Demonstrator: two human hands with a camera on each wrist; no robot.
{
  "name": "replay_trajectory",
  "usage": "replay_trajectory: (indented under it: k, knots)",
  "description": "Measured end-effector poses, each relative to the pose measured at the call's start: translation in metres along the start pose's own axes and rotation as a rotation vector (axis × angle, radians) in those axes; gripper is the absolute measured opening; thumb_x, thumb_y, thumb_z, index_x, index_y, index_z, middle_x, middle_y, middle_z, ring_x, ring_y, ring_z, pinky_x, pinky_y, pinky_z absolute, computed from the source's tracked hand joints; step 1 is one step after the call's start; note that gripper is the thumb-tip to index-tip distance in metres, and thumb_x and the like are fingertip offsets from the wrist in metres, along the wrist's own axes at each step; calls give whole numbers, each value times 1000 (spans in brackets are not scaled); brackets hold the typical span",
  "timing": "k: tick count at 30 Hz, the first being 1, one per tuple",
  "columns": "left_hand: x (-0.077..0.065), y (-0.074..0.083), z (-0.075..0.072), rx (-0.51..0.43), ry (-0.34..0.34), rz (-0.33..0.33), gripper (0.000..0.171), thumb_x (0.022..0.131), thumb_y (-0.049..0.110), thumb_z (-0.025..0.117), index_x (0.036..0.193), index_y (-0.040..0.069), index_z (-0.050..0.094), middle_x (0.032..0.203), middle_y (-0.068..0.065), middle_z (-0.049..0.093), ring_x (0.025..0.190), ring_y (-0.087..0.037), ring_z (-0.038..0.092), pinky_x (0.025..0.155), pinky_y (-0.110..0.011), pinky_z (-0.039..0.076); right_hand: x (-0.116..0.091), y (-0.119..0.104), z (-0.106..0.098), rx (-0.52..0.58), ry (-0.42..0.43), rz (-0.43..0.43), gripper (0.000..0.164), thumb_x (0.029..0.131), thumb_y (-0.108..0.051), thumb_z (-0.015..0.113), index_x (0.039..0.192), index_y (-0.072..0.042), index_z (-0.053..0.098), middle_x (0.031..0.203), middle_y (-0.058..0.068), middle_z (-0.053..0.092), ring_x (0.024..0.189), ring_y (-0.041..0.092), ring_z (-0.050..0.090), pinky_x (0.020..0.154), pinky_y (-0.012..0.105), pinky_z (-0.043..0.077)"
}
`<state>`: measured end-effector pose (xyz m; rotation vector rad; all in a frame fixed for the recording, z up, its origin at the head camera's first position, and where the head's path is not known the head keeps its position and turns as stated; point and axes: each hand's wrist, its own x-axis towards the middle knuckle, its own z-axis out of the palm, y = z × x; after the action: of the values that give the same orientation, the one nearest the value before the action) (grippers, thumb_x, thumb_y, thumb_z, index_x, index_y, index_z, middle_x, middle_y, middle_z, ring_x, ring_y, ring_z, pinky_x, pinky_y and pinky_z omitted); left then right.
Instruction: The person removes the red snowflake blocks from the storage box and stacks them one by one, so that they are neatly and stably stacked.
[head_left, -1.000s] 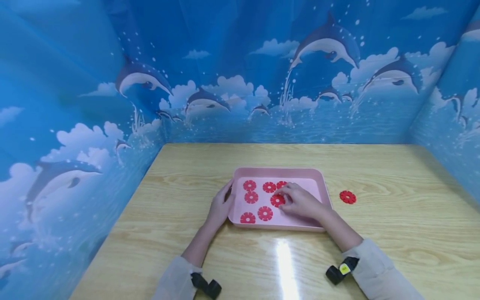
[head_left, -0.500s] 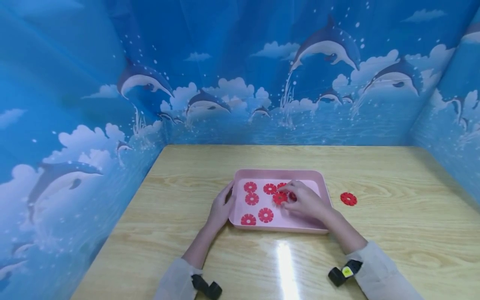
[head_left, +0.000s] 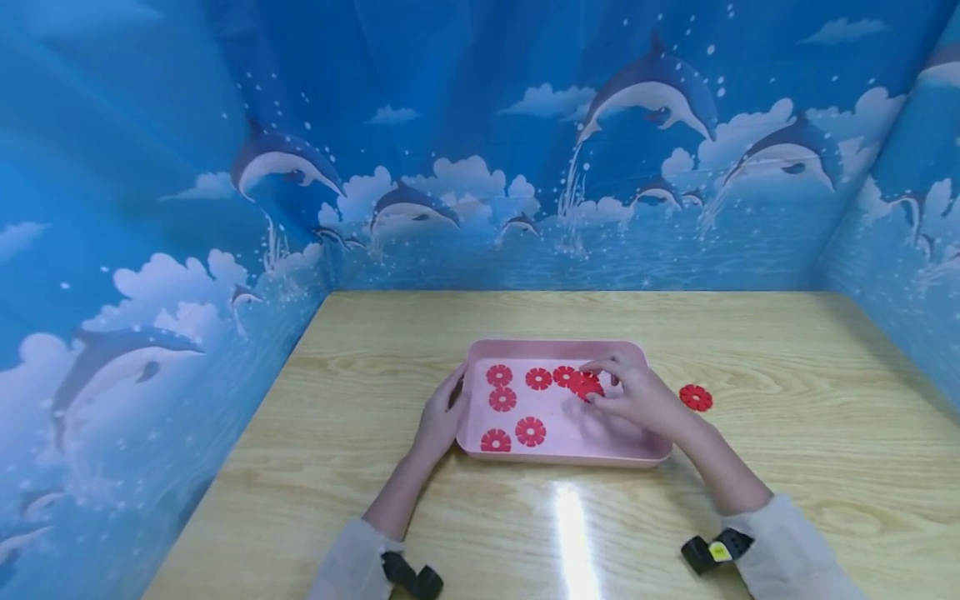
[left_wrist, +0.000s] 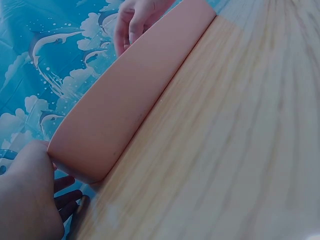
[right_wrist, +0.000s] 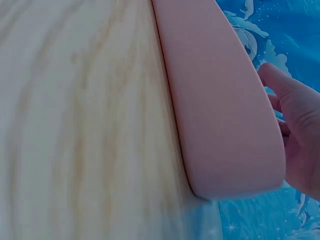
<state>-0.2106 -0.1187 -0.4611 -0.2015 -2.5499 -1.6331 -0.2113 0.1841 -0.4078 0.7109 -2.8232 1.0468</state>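
A pink rectangular tray (head_left: 570,437) lies on the table with several flat red notched plastic discs in it, such as one disc (head_left: 530,432) near the front wall. My left hand (head_left: 441,418) rests along the tray's left side. In the left wrist view, its fingers (left_wrist: 67,197) extend beside the tray's outer corner. Over the tray's right half, my right hand (head_left: 637,400) pinches a notched disc (head_left: 587,385) edge to edge between thumb and forefinger. Other red may overlap beneath it; this is unclear. In the right wrist view the tray wall hides the disc.
Another red notched disc (head_left: 696,397) lies on the wooden table (head_left: 787,467), right of the tray. A blue dolphin-print backdrop (head_left: 465,242) rises behind the table and along both sides. Small black devices (head_left: 716,550) are strapped at both wrists.
My right hand has moved right and slightly back inside the tray, and the disc between its fingers has gone with it. My left hand and the tray have stayed nearly still.
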Motion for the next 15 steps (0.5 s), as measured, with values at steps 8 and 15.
replay_trajectory:
  k: [8, 15]
  knots:
    - [-1, 0, 0, -8, 2, -6, 45, 96, 16, 46, 140, 12, 38, 140, -9, 39, 129, -24, 33, 105, -38, 28, -11, 7, -17, -54, 74, -7, 41, 74, -9, 74, 114, -8, 62, 95, 8, 51, 76, 23, 46, 52, 27, 43]
    - [-1, 0, 0, -3, 3, 4, 44, 96, 15, 46, 140, 11, 39, 139, -10, 40, 128, -25, 34, 105, -39, 28, -25, 16, -34, -79, 137, -45, 38, 74, -5, 72, 111, -2, 63, 95, 6, 52, 74, 23, 44, 56, 27, 42]
